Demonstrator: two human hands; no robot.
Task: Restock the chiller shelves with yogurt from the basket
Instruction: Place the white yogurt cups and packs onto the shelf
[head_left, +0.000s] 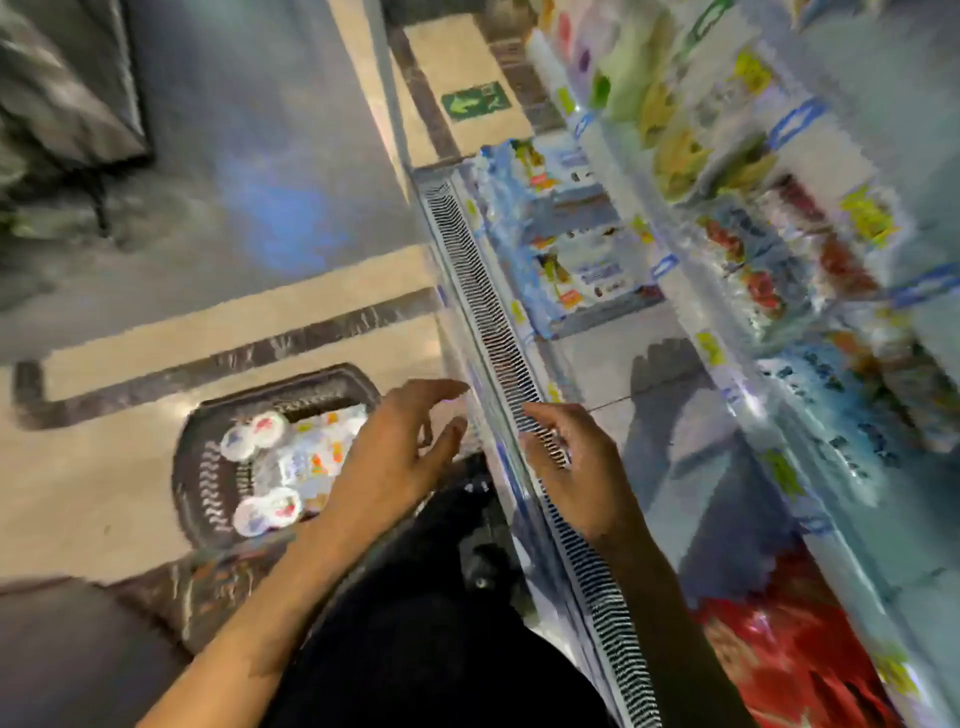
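A dark plastic basket (208, 467) sits on the floor at lower left, holding several round white yogurt cups (260, 431) with coloured lids. My left hand (395, 447) hovers just right of the basket, fingers relaxed and empty. My right hand (571, 467) is over the chiller's front grille (483, 291), fingers loosely curled, holding nothing. The chiller shelves (701, 270) run along the right, stocked with blue and white yogurt packs (571, 234). The frame is blurred.
Red packets (779, 649) lie on the bottom shelf at lower right. A bare stretch of the lowest shelf (597, 364) shows beyond my right hand. The tiled floor (234, 182) stretches left, with a green arrow sticker (475, 101) far ahead. My dark trousers (441, 623) fill the bottom centre.
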